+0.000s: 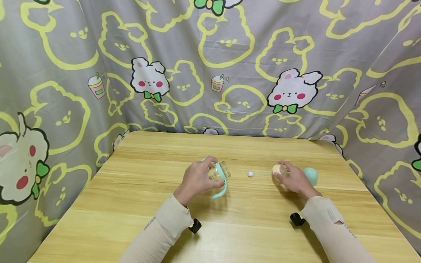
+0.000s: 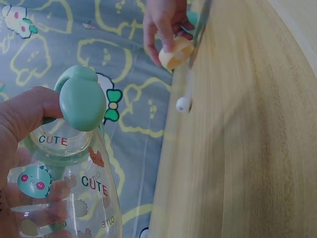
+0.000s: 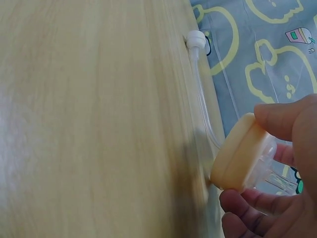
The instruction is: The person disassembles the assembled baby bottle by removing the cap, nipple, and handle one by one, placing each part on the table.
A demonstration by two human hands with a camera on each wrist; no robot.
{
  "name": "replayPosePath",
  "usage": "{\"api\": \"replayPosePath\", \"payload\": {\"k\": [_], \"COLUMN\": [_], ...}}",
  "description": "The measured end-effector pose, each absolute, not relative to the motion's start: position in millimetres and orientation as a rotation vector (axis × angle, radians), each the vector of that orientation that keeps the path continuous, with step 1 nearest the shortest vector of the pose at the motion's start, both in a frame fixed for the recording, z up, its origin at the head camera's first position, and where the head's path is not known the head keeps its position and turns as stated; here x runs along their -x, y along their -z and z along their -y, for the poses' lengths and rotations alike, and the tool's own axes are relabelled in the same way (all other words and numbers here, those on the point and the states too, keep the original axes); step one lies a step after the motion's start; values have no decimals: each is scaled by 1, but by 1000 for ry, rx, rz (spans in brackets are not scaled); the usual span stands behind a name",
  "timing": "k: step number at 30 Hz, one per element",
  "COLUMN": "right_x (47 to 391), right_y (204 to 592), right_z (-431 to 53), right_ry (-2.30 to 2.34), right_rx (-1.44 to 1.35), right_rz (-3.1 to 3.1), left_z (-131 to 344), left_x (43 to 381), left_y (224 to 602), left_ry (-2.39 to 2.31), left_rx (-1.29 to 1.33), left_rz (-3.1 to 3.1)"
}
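Note:
My left hand (image 1: pixel 198 177) grips a clear baby bottle (image 2: pixel 74 198) with "CUTE" lettering and mint handles (image 2: pixel 83 101). In the head view the bottle is tilted on its side, its uncapped neck (image 1: pixel 227 169) pointing right. With thumb and fingers my right hand (image 1: pixel 294 178) holds a peach bottle collar (image 3: pixel 240 153) with a clear nipple. From the collar a thin straw (image 3: pixel 202 91) runs left to a white weighted end (image 3: pixel 196 38), apart from the bottle's mouth. Just beyond my right hand sits a round mint cap (image 1: pixel 310 176), partly hidden by that hand in the left wrist view.
Both hands work over a wooden table (image 1: pixel 131 204). A grey curtain (image 1: pixel 184 44) with yellow outlines and white rabbits hangs behind and along both sides. A black wrist device (image 1: pixel 195 226) shows at the left cuff, another (image 1: pixel 297 219) at the right.

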State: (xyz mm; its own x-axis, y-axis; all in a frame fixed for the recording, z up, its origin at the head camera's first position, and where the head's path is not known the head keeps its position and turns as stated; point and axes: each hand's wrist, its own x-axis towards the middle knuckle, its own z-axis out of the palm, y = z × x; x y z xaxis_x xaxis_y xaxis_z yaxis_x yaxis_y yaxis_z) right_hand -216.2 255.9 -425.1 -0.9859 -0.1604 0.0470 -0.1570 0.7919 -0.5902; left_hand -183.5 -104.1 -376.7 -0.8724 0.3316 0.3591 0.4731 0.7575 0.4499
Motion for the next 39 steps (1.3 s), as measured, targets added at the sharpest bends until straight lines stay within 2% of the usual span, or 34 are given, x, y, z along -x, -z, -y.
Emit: {"api": "replayPosePath", "payload": {"k": [39], "right_x": [216], "right_y": [419], "right_z": [-265], "right_ry": [953], "right_rx": [246], "right_rz": [-2995], "left_z": [103], "left_x": [182], "left_y": [374], "left_ry": [790], "left_rx": [601], "left_rz": [2735]}}
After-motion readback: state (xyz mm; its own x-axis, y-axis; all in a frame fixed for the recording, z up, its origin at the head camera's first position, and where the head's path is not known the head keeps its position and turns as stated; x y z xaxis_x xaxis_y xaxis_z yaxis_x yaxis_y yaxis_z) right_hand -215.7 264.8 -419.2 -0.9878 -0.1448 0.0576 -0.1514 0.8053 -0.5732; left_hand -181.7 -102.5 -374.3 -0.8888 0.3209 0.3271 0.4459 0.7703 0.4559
